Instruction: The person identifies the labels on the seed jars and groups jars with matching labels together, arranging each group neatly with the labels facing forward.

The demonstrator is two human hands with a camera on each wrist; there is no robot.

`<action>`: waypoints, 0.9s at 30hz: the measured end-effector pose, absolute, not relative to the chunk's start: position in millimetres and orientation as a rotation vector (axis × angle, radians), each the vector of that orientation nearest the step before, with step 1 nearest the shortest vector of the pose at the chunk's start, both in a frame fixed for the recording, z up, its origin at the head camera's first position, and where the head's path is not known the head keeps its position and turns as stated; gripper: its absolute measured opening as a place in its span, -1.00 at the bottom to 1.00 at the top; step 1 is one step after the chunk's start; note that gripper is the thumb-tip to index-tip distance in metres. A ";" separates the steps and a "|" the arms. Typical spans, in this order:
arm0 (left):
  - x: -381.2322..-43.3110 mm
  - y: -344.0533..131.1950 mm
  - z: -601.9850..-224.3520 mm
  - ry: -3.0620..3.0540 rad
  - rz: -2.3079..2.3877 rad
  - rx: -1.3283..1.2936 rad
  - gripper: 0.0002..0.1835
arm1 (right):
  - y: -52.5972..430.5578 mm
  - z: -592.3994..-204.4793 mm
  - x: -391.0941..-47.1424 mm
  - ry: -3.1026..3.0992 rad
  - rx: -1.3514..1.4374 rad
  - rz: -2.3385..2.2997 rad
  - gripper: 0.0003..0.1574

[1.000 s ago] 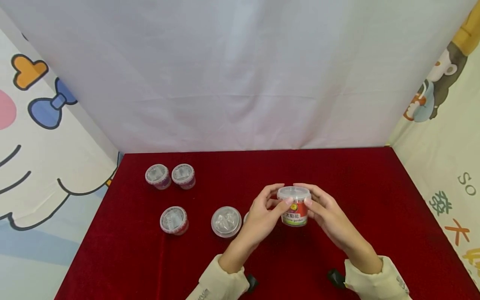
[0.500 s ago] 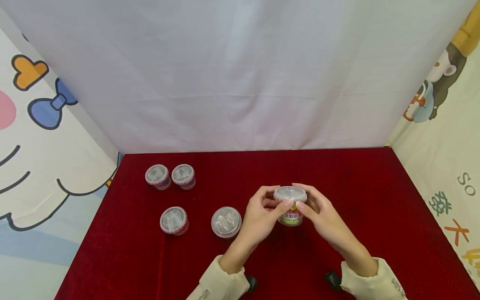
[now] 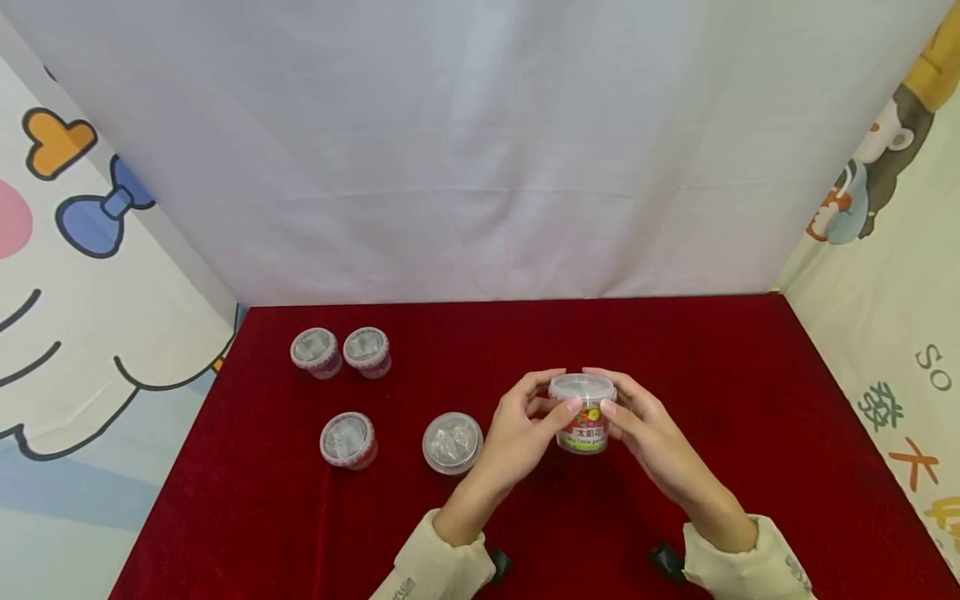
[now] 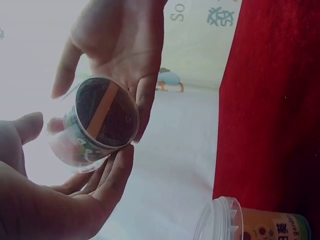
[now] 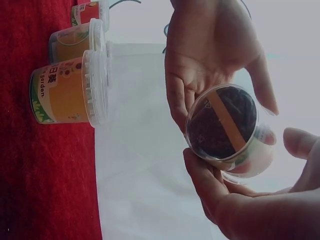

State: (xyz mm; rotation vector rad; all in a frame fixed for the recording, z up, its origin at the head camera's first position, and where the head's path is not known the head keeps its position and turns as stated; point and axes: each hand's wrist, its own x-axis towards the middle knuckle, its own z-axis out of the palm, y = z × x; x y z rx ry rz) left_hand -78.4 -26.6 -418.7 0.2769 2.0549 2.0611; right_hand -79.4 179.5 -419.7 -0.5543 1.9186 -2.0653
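Note:
Between both hands is a small clear plastic planting cup (image 3: 582,429) with a translucent lid and a red and green label with a flower picture. It is upright, raised above the red cloth. My left hand (image 3: 521,433) grips its left side, thumb at the front and fingers behind. The right hand (image 3: 651,429) holds the other side in the same manner. From below, the left wrist view shows the cup's clear base (image 4: 107,112), with dark contents and a tan strip across it. In the right wrist view the thumb (image 5: 300,142) lies close to the cup's lidded end.
Left of the hands stand several similar lidded cups: one (image 3: 452,443) beside the left forearm, another (image 3: 348,442) farther left, and a pair (image 3: 317,354) at the back left. In the right wrist view an orange-labelled cup (image 5: 65,92) is nearest. A pale curtain (image 3: 480,167) hangs behind the table.
The cup has shifted slightly left along with both hands, and its label has turned a little. A cup rim seen earlier beside the left wrist is now hidden. The other cups have not moved.

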 end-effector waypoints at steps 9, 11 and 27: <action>-79.8 -24.8 -418.7 2.096 2.077 0.210 -0.43 | 174.8 -415.9 -77.3 2.093 -0.451 -1.975 -0.41; -80.3 -24.9 -418.8 2.088 2.073 0.213 -0.44 | 174.6 -415.7 -77.6 2.100 -0.448 -1.976 -0.41; -79.8 -32.9 -419.7 2.012 2.061 0.266 -0.50 | 174.6 -413.9 -73.2 2.117 -0.427 -1.972 -0.43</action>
